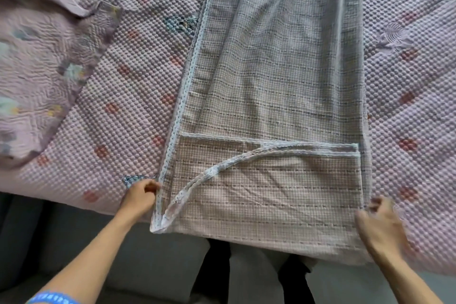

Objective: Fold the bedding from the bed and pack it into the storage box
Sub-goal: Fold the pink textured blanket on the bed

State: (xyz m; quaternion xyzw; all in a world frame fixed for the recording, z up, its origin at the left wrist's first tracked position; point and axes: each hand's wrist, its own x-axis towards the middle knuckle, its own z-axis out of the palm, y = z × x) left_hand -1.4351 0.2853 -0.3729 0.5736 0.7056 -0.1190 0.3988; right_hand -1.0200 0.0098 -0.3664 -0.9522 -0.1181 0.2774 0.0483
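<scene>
Blanket (271, 81) folded lengthwise on quilted bedspread (111, 81), left hand (140, 196) fingers pinching its edge, right hand (380, 227) blurred, pillow (37, 69) left.

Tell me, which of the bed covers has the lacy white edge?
The long woven blanket in the middle, gripped by the left hand and right hand. The bumpy pink bedspread underneath and the quilted cover have none.

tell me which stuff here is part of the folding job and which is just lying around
In the job:
woven blanket, folded into a long strip
left hand, pinching its lace edge
right hand, at its other edge, blurred

Lying about:
quilted pillow at far left
pink bubble-textured bedspread underneath
</scene>
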